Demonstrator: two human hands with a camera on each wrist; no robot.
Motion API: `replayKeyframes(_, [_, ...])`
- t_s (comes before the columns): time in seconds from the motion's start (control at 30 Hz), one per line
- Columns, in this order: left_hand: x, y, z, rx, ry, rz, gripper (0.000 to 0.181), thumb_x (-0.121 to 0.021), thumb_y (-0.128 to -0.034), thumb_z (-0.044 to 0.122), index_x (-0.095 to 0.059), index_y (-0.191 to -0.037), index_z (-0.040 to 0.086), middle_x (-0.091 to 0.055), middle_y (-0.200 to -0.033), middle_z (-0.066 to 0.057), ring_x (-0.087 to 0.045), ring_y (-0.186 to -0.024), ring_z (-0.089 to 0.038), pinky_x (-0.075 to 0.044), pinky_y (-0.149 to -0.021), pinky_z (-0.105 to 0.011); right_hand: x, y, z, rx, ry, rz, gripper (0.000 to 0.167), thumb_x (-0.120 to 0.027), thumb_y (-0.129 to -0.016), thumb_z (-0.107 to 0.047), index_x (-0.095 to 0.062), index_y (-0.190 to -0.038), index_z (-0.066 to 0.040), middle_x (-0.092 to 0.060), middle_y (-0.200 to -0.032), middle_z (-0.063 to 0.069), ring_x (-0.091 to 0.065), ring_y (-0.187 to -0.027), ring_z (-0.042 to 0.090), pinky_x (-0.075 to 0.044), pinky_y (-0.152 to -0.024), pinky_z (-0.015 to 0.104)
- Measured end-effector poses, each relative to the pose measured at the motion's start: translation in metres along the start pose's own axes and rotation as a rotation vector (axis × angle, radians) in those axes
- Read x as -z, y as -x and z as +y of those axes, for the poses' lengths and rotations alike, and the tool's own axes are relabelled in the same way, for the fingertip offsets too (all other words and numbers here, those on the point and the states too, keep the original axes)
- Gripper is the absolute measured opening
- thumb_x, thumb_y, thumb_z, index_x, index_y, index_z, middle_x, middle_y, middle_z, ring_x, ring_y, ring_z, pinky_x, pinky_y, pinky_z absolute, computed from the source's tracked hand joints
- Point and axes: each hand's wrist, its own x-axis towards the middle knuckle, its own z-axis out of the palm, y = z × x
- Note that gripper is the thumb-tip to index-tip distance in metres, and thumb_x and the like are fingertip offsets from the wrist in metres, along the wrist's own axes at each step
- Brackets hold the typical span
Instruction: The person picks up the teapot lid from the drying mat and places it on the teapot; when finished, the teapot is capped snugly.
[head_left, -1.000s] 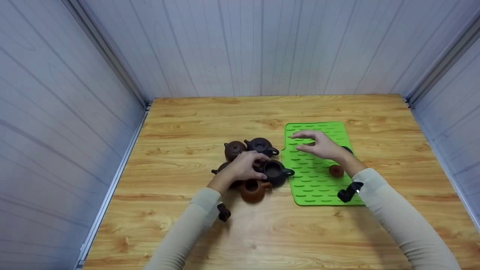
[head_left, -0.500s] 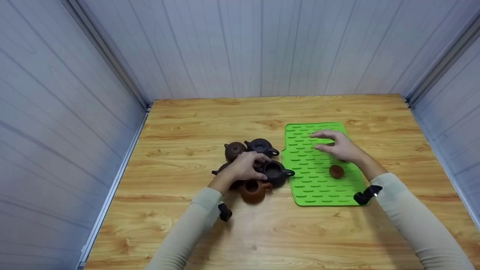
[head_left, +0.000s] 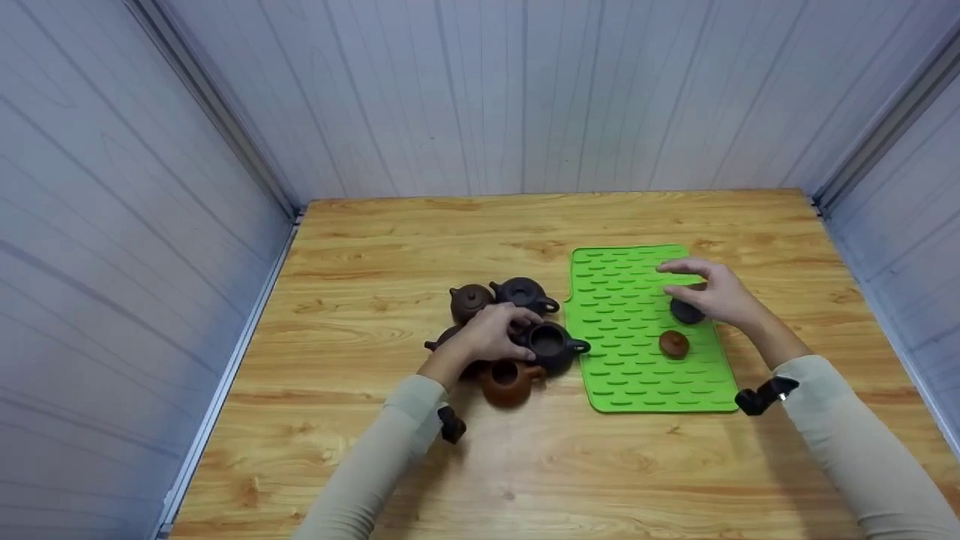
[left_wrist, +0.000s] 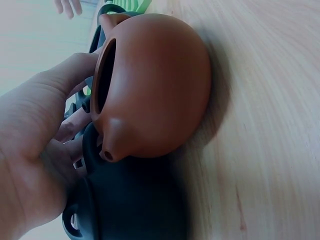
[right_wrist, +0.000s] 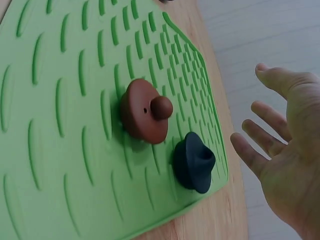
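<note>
- Currently nearest (head view, 12 o'clock = far edge): reddish-brown teapot (head_left: 504, 393), lidless, round and smooth, upright on wooden table (head_left: 517, 469), at 6 o'clock of left hand (head_left: 491, 334).
- Left hand: thumb and fingers curved round the near side of lidless black teapot (head_left: 560, 363) at 3 o'clock; exact fingertip contact hidden. Pot upright, mouth up, its handle at 3 o'clock.
- Reddish-brown lid (head_left: 674, 345): knob up on green mat (head_left: 616, 375), near black lid (head_left: 685, 313), at the latter's 7 o'clock.
- Right hand (head_left: 718, 292): thumb and fingers wide apart, in the air; black lid at its 8 o'clock.
- Farthest: knobbed brown teapot (head_left: 470, 302) at 11 o'clock of left hand; second dark teapot (head_left: 521, 292), 1 o'clock.
</note>
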Motion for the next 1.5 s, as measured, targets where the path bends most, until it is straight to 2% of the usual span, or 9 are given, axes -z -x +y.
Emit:
replayKeyframes(0.13, [0.001,0.001,0.001,0.005,-0.027,-0.007,0.064,-0.098,-0.0883,0.044,-0.074,-0.148,0.039,-0.079,-0.141,-0.002,-0.069,-0.14,-0.027,-0.053,-0.122,-0.05,0.003,0.007,0.008,0.023,-0.009,0.044,0.042,-0.073,-0.112,-0.018,-0.069,-0.149,0.001,-0.064,-0.155,0.021,-0.056,-0.126,-0.014,-0.049,-0.094,0.004])
replayKeyframes(0.2, [0.002,0.001,0.001,-0.002,-0.045,-0.009,0.066,-0.097,-0.0889,0.046,-0.073,-0.15,0.04,-0.078,-0.143,-0.001,-0.067,-0.142,-0.027,-0.053,-0.122,-0.05,0.003,0.011,0.011,0.035,-0.007,0.077,0.04,-0.074,-0.111,-0.016,-0.071,-0.147,0.001,-0.067,-0.151,0.018,-0.055,-0.122,-0.019,-0.05,-0.094,0.003])
replayKeyframes(0.33, [0.002,0.001,0.001,-0.02,-0.042,-0.013,0.067,-0.096,-0.0897,0.046,-0.072,-0.152,0.04,-0.078,-0.144,0.0,-0.067,-0.143,-0.027,-0.054,-0.12,-0.05,0.003,0.019,0.015,0.022,-0.014,0.137,0.038,-0.075,-0.11,-0.013,-0.072,-0.145,0.001,-0.067,-0.144,0.01,-0.055,-0.121,-0.018,-0.051,-0.094,0.002])
replayKeyframes(0.63, [0.002,-0.001,0.0,-0.015,-0.03,-0.026,0.067,-0.096,-0.0897,0.046,-0.07,-0.152,0.045,-0.078,-0.141,0.0,-0.065,-0.142,-0.028,-0.052,-0.122,-0.052,0.001,0.034,0.026,-0.019,0.029,0.193,0.044,-0.076,-0.11,-0.016,-0.068,-0.149,0.004,-0.06,-0.149,0.028,-0.051,-0.12,-0.009,-0.048,-0.09,-0.002])
replayKeyframes(0.7, [0.002,-0.001,0.0,-0.007,-0.028,-0.031,0.068,-0.096,-0.0897,0.046,-0.07,-0.152,0.046,-0.077,-0.142,-0.001,-0.065,-0.142,-0.029,-0.052,-0.123,-0.052,-0.001,0.035,0.028,-0.032,0.035,0.209,0.045,-0.076,-0.11,-0.017,-0.068,-0.149,0.003,-0.061,-0.15,0.03,-0.056,-0.124,0.002,-0.047,-0.09,-0.002])
replayKeyframes(0.87, [0.002,-0.001,-0.001,0.011,-0.019,-0.039,0.067,-0.096,-0.0896,0.046,-0.069,-0.151,0.051,-0.077,-0.141,-0.001,-0.065,-0.141,-0.028,-0.052,-0.122,-0.052,-0.008,0.038,0.034,-0.078,0.016,0.236,0.05,-0.076,-0.11,-0.02,-0.065,-0.151,0.005,-0.059,-0.154,0.033,-0.06,-0.136,0.042,-0.043,-0.089,-0.004])
replayKeyframes(0.97, [0.002,-0.001,-0.001,0.008,-0.015,-0.04,0.067,-0.096,-0.0898,0.047,-0.068,-0.151,0.052,-0.077,-0.14,-0.001,-0.066,-0.139,-0.028,-0.053,-0.121,-0.052,-0.013,0.04,0.037,-0.104,0.008,0.243,0.052,-0.077,-0.109,-0.022,-0.064,-0.152,0.005,-0.057,-0.154,0.034,-0.059,-0.138,0.051,-0.041,-0.088,-0.005])
replayKeyframes(1.13, [0.002,0.0,-0.001,0.008,-0.011,-0.038,0.067,-0.096,-0.0896,0.046,-0.068,-0.151,0.052,-0.076,-0.14,-0.003,-0.066,-0.138,-0.029,-0.053,-0.12,-0.052,-0.021,0.042,0.042,-0.154,0.009,0.256,0.057,-0.079,-0.108,-0.029,-0.064,-0.153,0.004,-0.057,-0.152,0.034,-0.063,-0.133,0.052,-0.043,-0.086,-0.002])
replayKeyframes(1.5, [0.0,-0.001,-0.001,-0.007,-0.018,-0.025,0.066,-0.096,-0.0896,0.047,-0.069,-0.15,0.052,-0.077,-0.138,-0.001,-0.069,-0.135,-0.026,-0.056,-0.117,-0.049,-0.031,0.043,0.049,-0.234,0.086,0.303,0.057,-0.081,-0.106,-0.037,-0.07,-0.146,0.002,-0.059,-0.142,0.031,-0.067,-0.119,0.038,-0.043,-0.082,0.008])
